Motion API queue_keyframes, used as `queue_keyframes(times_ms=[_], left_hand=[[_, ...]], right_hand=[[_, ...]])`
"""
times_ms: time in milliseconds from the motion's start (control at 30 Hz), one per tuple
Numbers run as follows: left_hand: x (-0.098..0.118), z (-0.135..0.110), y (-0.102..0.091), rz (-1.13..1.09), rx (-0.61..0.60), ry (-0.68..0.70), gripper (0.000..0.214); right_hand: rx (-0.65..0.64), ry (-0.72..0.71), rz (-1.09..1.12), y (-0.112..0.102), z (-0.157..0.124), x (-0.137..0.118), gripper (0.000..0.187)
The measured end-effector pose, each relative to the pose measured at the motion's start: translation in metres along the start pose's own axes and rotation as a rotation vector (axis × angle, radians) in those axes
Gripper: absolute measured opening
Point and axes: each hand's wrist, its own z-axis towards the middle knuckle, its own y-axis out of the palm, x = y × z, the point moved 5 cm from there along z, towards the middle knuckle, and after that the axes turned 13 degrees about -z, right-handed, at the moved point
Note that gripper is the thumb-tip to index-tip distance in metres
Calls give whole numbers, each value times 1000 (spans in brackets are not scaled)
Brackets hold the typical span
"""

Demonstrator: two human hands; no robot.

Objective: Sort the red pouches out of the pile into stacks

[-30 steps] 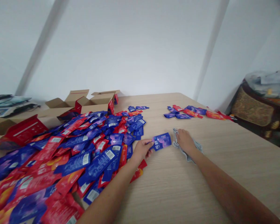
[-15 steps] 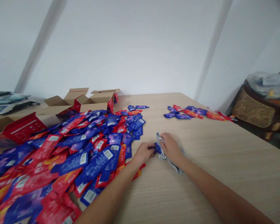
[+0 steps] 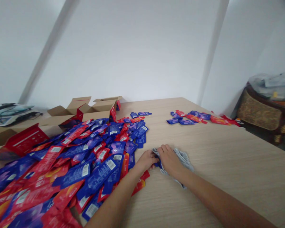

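My left hand (image 3: 147, 160) is closed on a blue pouch (image 3: 158, 164), of which only a small part shows between the two hands. My right hand (image 3: 170, 160) presses a grey-blue cloth (image 3: 184, 160) against that pouch, its fingers wrapped over the cloth. The cloth hangs in folds beside and below the right hand. To the left of my hands spreads a large heap of blue and red pouches (image 3: 95, 171), many with white barcode labels. A red-orange pouch (image 3: 141, 183) lies just below my left hand.
Open cardboard boxes (image 3: 102, 109) stand behind the heap at left. A looser group of pouches (image 3: 187, 117) lies on the far right of the wooden table (image 3: 218, 152). Beyond the table's right edge is a dark carved chair (image 3: 258, 109) with bags on it.
My hands have come closer together, and the cloth now covers more of the blue pouch. The cloth spreads out wider to the right. The view has tilted slightly.
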Motion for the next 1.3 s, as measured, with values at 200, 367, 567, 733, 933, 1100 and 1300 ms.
queue_keyframes(times_ms=[200,367,567,733,933,1100,1300], left_hand=[[-4,4,-8,-1,29,-44,34],[44,-13,-69,336,395,253,23],[81,-42,-89,905,750,585,36],[30,-18,-39,1053,290,382,44],[9,-15,-41,1201,364,352,51],[18,-18,-38,1230,453,404,48],[14,-18,-32,1179,410,388,47]], right_hand=[[-67,207,-92,16,10,52,29],[-80,321,-179,32,-1,104,25],[37,285,-125,22,0,89,21],[67,122,-85,18,2,79,27],[-20,260,-264,28,15,118,25],[-64,276,-190,42,71,145,43],[-264,254,-140,77,131,166,49]])
